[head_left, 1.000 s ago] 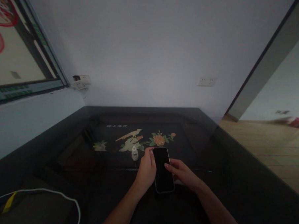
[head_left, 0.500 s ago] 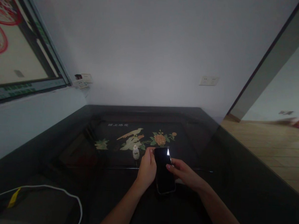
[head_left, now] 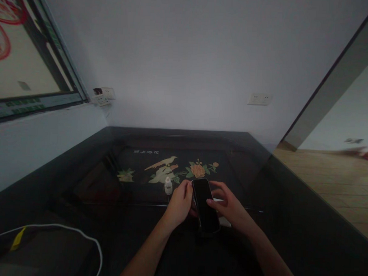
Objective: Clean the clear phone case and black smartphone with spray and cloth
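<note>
A smartphone with a dark screen is held between my two hands above the black table. My left hand grips its upper left edge, fingers closed around the side. On the other side, my right hand has its thumb against the right edge of the phone and its index finger curled near the top corner. Something flat and white, perhaps paper or a cloth, shows partly under my right hand; the phone and hand hide the rest. A small white bottle stands upright just left of my left hand.
The glossy black table carries a bird-and-flower picture. At the lower left a white cable with a yellow tag crosses a dark flat object. Wall sockets sit behind the table, and a window is at left.
The phone has tilted, its lower end shifting right, and the bright reflection on its screen is gone. My right index finger has moved up toward the top corner. More of the white thing shows.
</note>
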A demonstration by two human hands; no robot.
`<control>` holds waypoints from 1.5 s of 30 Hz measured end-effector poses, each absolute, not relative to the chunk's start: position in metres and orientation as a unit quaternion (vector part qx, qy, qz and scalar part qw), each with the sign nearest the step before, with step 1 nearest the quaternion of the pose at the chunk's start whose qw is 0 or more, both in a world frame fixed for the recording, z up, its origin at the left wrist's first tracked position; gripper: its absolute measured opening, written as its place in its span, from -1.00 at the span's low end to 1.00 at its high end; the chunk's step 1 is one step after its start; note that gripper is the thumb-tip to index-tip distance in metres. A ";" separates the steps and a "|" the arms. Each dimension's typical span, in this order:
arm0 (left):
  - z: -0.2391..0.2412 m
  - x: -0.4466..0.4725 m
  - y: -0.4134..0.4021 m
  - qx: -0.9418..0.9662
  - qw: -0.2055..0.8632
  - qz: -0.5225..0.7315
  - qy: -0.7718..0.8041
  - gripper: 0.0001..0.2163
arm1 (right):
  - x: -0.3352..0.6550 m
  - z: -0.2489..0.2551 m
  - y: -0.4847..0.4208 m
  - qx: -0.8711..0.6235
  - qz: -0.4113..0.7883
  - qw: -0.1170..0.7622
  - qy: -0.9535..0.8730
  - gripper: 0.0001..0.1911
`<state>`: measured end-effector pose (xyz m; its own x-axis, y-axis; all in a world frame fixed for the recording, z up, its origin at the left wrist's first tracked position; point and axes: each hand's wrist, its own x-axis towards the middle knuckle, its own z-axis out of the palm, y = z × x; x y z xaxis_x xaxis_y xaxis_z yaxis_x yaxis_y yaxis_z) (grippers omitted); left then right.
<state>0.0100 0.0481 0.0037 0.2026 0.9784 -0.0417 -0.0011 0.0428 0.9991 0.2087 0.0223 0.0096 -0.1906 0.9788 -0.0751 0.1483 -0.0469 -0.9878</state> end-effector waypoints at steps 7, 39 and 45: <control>0.000 0.014 0.045 0.519 0.599 0.424 0.439 -0.61 | 0.179 0.025 0.007 -0.590 0.192 0.368 -0.693 -0.51; 0.027 0.017 0.024 0.617 0.483 0.419 0.458 -0.51 | 0.145 0.056 -0.009 -0.668 0.131 0.166 -0.714 -0.42; 0.031 0.019 0.019 0.668 0.354 0.400 0.518 -0.63 | 0.139 0.062 -0.015 -0.673 0.100 0.161 -0.715 -0.48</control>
